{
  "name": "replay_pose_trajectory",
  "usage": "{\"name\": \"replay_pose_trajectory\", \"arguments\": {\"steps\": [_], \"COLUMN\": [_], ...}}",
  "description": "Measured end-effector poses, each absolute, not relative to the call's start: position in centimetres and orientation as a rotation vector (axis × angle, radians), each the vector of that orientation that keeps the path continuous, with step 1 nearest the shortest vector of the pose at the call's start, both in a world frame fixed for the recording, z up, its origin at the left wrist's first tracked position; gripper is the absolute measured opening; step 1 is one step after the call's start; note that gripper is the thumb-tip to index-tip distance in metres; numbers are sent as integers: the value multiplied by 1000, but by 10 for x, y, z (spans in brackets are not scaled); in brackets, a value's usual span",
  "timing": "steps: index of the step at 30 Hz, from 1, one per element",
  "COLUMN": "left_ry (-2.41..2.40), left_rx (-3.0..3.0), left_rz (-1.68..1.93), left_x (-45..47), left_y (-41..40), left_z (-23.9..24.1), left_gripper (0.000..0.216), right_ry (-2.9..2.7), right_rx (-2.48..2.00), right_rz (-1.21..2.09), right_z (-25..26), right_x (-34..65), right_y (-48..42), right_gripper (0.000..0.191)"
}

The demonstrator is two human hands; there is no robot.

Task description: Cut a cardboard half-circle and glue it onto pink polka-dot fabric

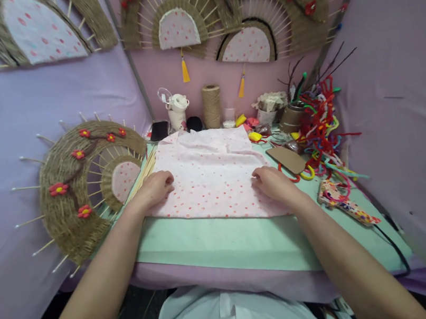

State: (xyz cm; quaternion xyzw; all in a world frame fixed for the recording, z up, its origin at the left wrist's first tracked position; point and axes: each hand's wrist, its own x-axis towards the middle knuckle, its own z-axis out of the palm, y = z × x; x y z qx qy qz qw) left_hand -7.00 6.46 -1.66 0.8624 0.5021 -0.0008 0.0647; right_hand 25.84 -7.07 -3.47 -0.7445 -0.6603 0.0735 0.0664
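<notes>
A pale pink cloth with red dots [209,173] lies spread on the green mat [217,244]. My left hand [155,185] rests on the cloth's left edge with its fingers curled under, pressing down. My right hand [271,180] sits on the cloth's right edge, knuckles up and fingers bent against the fabric. Neither hand lifts the cloth off the mat.
A woven jute fan with red flowers [81,190] leans at the left beside loose wooden sticks [143,172]. A twine spool [212,106], a white jar [177,110], a cardboard piece [287,159], a heap of pipe cleaners [321,116] and a patterned glue gun [345,203] crowd the back and right.
</notes>
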Motion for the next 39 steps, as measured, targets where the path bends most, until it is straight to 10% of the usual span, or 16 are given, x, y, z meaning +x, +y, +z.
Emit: {"name": "replay_pose_trajectory", "arguments": {"steps": [20,27,39], "left_ry": [1692,1542,1362], "left_rx": [2608,2715,2802], "left_rz": [-21,477,34], "left_x": [-64,-44,-17], "left_y": [68,11,-80], "left_z": [-22,-21,-72], "left_gripper": [19,32,77], "right_ry": [-1861,-1859,-2224], "right_rx": [-2335,-2123,-1964], "right_rz": [194,-53,319], "right_z": [-39,-29,-64], "right_x": [261,229,169], "right_y": [-62,-92,-148], "right_gripper": [12,33,85]}}
